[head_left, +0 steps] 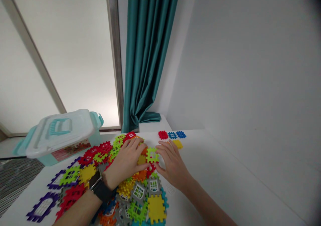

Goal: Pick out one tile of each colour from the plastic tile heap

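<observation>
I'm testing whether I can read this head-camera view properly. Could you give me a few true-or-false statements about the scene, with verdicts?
1. The left hand wears a black wrist strap. True.
2. The plastic storage box stands open. False: it is closed.
3. A lime green square piece lies between the left hand and the right hand. True.
4. The small pieces set apart beyond the hands are all red. False: there is a red piece, two blue pieces and a yellow piece.
5. A teal curtain hangs beyond the table. True.
</observation>
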